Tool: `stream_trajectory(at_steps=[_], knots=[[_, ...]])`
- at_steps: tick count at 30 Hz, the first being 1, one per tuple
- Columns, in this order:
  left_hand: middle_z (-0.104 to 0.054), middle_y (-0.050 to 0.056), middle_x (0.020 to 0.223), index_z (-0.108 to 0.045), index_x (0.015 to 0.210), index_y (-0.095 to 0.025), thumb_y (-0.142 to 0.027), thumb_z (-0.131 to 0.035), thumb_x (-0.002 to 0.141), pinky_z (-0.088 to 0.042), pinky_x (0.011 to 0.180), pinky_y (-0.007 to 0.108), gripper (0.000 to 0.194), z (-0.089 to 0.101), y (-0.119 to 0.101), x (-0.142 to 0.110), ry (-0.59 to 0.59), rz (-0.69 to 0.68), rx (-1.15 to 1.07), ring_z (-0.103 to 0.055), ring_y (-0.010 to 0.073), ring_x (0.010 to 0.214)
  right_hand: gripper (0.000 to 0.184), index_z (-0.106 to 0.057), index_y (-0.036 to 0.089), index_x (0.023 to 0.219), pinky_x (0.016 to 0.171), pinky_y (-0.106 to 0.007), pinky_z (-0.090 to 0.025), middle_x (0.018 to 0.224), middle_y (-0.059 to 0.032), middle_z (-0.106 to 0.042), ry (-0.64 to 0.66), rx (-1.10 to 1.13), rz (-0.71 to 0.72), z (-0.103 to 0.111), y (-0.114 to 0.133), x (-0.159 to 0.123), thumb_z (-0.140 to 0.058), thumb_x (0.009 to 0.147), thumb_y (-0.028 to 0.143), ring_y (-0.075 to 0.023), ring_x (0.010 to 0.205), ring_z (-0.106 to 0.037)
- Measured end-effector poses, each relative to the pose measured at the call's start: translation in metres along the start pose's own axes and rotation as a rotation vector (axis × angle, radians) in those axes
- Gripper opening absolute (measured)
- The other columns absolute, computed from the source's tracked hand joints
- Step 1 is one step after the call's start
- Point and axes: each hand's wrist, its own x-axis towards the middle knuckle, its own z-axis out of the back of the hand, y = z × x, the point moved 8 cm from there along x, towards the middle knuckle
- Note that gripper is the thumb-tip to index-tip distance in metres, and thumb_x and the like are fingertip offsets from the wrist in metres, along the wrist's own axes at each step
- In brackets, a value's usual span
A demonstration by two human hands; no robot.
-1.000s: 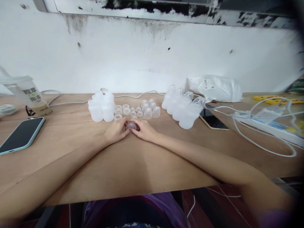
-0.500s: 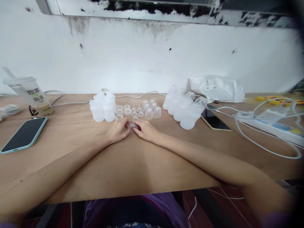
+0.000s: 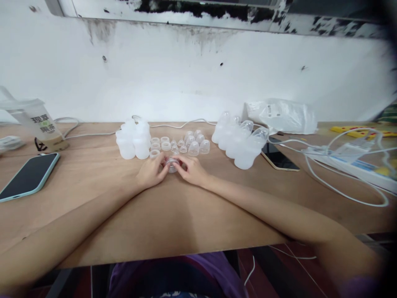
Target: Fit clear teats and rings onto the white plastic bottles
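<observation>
My left hand [image 3: 151,173] and my right hand [image 3: 192,170] meet at the middle of the wooden table [image 3: 173,215], fingers pinched around a small clear plastic ring part [image 3: 172,164] held between them. Just behind it lie several loose white rings [image 3: 159,145] and clear dome caps [image 3: 195,145]. To the left of these stand upright white bottles [image 3: 133,140]. To the right, several assembled bottles [image 3: 242,142] lie tilted in a row.
A phone in a teal case [image 3: 27,176] lies at the left, behind it a labelled drink cup [image 3: 43,126]. Another phone [image 3: 279,157], a plastic bag [image 3: 281,116], white cables [image 3: 341,182] and a power strip [image 3: 356,167] fill the right side.
Both hands stay together at the same spot; the fingers have shifted slightly around the clear part. The view wobbled a little.
</observation>
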Motion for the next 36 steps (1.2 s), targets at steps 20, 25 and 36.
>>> stream_trajectory(at_steps=[20,25,36], knots=[[-0.055,0.000,0.068,-0.042,0.083,-0.018,-0.023,-0.040,0.079,-0.040,0.058,0.022,0.007,0.000,-0.003,0.001,0.000,-0.022,-0.008,-0.053,0.0116,0.061,0.021,-0.051,0.014,0.096,0.067,-0.024,-0.042,0.085,-0.0071,-0.062,0.047,-0.117,0.025,-0.003,0.003,-0.001,-0.036,0.084,0.021,-0.0134,0.070,-0.057],[-0.055,0.000,0.070,-0.042,0.081,-0.018,-0.022,-0.042,0.077,-0.040,0.058,0.023,0.006,-0.002,-0.002,0.001,0.013,-0.017,0.019,-0.054,0.0122,0.062,0.018,-0.050,0.013,0.092,0.064,-0.024,-0.042,0.078,-0.0062,-0.061,0.066,-0.153,0.032,-0.007,0.003,-0.001,-0.037,0.083,0.020,-0.0133,0.066,-0.056],[-0.057,0.001,0.073,-0.043,0.085,-0.019,-0.027,-0.042,0.077,-0.041,0.057,0.025,0.012,0.000,0.000,0.001,0.026,0.054,0.034,-0.055,0.0135,0.062,0.018,-0.043,0.016,0.098,0.065,-0.025,-0.040,0.085,-0.0056,-0.056,0.082,-0.097,0.052,-0.007,0.006,0.000,-0.037,0.081,0.018,-0.0139,0.070,-0.052]])
